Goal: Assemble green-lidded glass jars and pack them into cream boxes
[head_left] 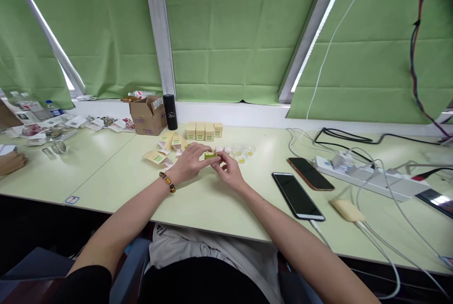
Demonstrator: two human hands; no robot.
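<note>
Between the fingertips of both hands is a small yellow-green piece (211,156), its kind too small to make out. My left hand (189,163), with a beaded bracelet on the wrist, closes on its left side. My right hand (229,170) pinches it from the right. Just beyond the hands lie several small clear containers (242,158) with yellow in them. Left of my left hand are several loose, open cream paper packages (157,157) with green labels. A row of upright cream boxes (200,132) with green labels stands behind.
A cardboard box (147,116) and a black cylinder (170,112) stand at the back left. To the right lie a phone on a cable (298,195), another phone (310,173) and a power strip (364,179) amid cables. Another person's hand (12,162) rests at far left near small packets.
</note>
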